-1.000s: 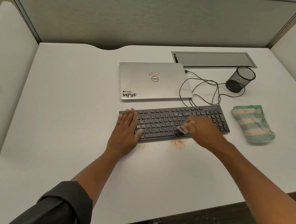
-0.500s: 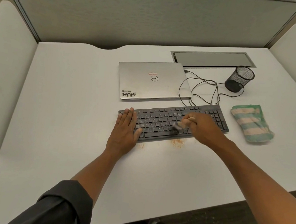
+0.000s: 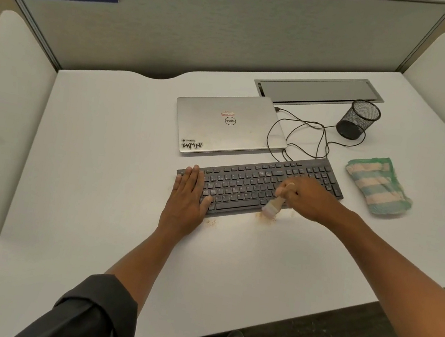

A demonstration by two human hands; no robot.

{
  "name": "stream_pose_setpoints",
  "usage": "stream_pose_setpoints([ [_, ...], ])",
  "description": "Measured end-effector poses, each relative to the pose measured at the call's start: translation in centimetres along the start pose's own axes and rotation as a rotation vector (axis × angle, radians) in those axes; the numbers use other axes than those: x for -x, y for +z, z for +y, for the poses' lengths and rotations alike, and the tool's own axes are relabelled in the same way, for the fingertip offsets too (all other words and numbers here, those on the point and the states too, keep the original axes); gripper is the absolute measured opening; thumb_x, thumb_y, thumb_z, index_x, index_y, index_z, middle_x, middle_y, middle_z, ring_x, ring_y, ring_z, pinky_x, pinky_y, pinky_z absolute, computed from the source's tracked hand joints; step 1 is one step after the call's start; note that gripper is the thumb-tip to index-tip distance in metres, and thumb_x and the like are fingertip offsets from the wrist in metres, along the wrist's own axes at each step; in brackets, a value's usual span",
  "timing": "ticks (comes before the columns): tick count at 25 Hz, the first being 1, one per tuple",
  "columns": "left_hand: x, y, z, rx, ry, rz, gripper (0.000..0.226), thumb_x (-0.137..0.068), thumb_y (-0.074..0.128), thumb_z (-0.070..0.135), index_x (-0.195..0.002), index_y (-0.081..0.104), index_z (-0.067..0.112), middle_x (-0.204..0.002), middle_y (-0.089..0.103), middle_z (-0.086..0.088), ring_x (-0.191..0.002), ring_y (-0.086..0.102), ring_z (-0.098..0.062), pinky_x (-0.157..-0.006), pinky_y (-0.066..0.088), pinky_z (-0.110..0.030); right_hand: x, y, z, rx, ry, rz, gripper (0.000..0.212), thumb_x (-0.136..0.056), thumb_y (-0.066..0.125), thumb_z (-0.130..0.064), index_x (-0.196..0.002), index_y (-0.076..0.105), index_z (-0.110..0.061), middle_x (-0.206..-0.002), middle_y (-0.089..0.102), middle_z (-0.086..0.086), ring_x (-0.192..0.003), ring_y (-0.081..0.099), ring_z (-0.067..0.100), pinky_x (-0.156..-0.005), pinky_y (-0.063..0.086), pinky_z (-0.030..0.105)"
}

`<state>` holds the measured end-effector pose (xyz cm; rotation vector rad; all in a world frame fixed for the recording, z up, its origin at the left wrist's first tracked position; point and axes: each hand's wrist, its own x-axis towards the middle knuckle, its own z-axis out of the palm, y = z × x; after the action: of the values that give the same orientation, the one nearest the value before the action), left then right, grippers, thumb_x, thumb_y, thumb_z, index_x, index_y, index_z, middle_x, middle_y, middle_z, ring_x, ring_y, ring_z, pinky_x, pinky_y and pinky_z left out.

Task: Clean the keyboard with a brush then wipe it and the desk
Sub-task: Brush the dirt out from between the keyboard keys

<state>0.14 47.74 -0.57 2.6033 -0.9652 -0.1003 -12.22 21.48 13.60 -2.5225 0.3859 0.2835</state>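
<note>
Brushing crumbs off the keyboard's near edge onto the bench.

My left hand (image 3: 186,199) lies flat with straight fingers on the left end of the dark keyboard (image 3: 245,183), holding it down. My right hand (image 3: 308,198) grips the small brush (image 3: 272,206), its pale bristles at the keyboard's front edge, just above a scatter of tan crumbs (image 3: 264,218) on the white bench (image 3: 97,177). A striped cloth (image 3: 377,185) lies to the right of the keyboard, a closed laptop (image 3: 229,125) behind it.
</note>
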Motion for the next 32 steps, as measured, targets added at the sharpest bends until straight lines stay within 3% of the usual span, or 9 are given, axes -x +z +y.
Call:
stream_pose_setpoints([
  [6, -0.6, -0.8, 2.4, -0.02, -0.072, 0.039, 0.078, -0.099, 0.009, 0.05, -0.159, 0.019, 0.001, -0.168, 0.013, -0.016, -0.157, 0.005, -0.026, -0.126, -0.008, -0.036, 0.3, 0.7, 1.0, -0.171, 0.07, 0.129, 0.015, -0.096, 0.057, -0.026, -0.092, 0.068, -0.017, -0.083, 0.068, -0.001, -0.077, 0.062, 0.014, -0.064, 0.042, 0.028],
  [8, -1.2, -1.1, 4.3, -0.009, -0.043, 0.102, 0.067, -0.104, 0.024, 0.043, -0.156, 0.031, 0.001, -0.164, 0.028, -0.018, -0.153, 0.024, -0.031, -0.127, 0.013, -0.042, 0.3, 0.6, 1.4, -0.228, 0.096, 0.146, 0.02, -0.097, 0.058, -0.028, -0.088, 0.069, -0.014, -0.077, 0.069, 0.001, -0.069, 0.06, 0.014, -0.061, 0.042, 0.028],
  [10, -1.9, -1.5, 6.4, 0.059, -0.013, 0.139, 0.045, -0.105, 0.041, 0.032, -0.141, 0.051, 0.006, -0.141, 0.057, -0.015, -0.128, 0.054, -0.033, -0.102, 0.047, -0.042, 0.3, 0.6, 1.8, -0.307, 0.132, 0.169, 0.025, -0.097, 0.058, -0.029, -0.081, 0.069, -0.014, -0.068, 0.066, 0.001, -0.059, 0.056, 0.011, -0.057, 0.042, 0.026],
  [11, -2.2, -1.8, 7.5, 0.112, 0.007, 0.12, 0.034, -0.105, 0.043, 0.03, -0.128, 0.058, 0.01, -0.122, 0.065, -0.011, -0.11, 0.062, -0.031, -0.085, 0.051, -0.039, 0.4, 0.6, 2.0, -0.351, 0.148, 0.181, 0.026, -0.097, 0.058, -0.029, -0.078, 0.069, -0.015, -0.065, 0.064, 0.001, -0.056, 0.054, 0.01, -0.056, 0.041, 0.025],
  [13, -3.0, -2.1, 9.9, 0.22, 0.066, 0.049, 0.028, -0.104, 0.045, 0.03, -0.117, 0.066, 0.014, -0.104, 0.07, -0.007, -0.092, 0.065, -0.025, -0.077, 0.054, -0.038, 0.7, 0.6, 2.4, -0.416, 0.166, 0.207, 0.031, -0.099, 0.056, -0.03, -0.075, 0.069, -0.015, -0.062, 0.061, 0.0, -0.051, 0.051, 0.006, -0.053, 0.04, 0.023],
  [19, -5.2, -2.1, 15.6, 0.472, 0.127, -0.228, 0.028, -0.1, 0.053, 0.03, -0.115, 0.075, 0.021, -0.099, 0.079, 0.002, -0.086, 0.072, -0.012, -0.081, 0.057, -0.033, -0.1, 0.2, 3.8, -0.488, 0.164, 0.219, 0.039, -0.101, 0.052, -0.034, -0.078, 0.07, -0.008, -0.064, 0.062, 0.002, -0.055, 0.055, 0.007, -0.058, 0.043, 0.027],
  [23, -7.2, -1.8, 18.7, 0.497, 0.113, -0.335, 0.033, -0.104, 0.051, 0.035, -0.085, 0.073, 0.02, -0.078, 0.075, 0.005, -0.063, 0.065, 0.001, -0.063, 0.047, -0.019, -1.3, -1.0, 5.7, -0.475, 0.159, 0.168, 0.041, -0.1, 0.051, -0.037, -0.079, 0.067, -0.005, -0.069, 0.064, 0.007, -0.064, 0.056, 0.017, -0.064, 0.043, 0.032],
  [26, -9.3, -1.0, 20.9, 0.545, 0.046, -0.331, 0.024, -0.102, 0.057, 0.031, -0.085, 0.072, 0.022, -0.071, 0.067, 0.01, -0.052, 0.056, 0.01, -0.053, 0.039, -0.015, -2.1, -2.8, 8.0, -0.504, 0.156, 0.186, 0.038, -0.1, 0.053, -0.034, -0.076, 0.065, -0.007, -0.066, 0.062, 0.005, -0.061, 0.056, 0.016, -0.063, 0.045, 0.033],
  [32, -14.9, 1.6, 26.6, 0.548, -0.025, -0.282, 0.027, -0.1, 0.057, 0.02, -0.074, 0.063, 0.013, -0.06, 0.058, 0.001, -0.054, 0.049, -0.01, -0.055, 0.035, -0.028, -3.6, -5.8, 15.1, -0.557, 0.213, 0.133, 0.029, -0.099, 0.056, -0.031, -0.081, 0.062, -0.009, -0.068, 0.064, 0.009, -0.059, 0.057, 0.017, -0.053, 0.047, 0.031],
])
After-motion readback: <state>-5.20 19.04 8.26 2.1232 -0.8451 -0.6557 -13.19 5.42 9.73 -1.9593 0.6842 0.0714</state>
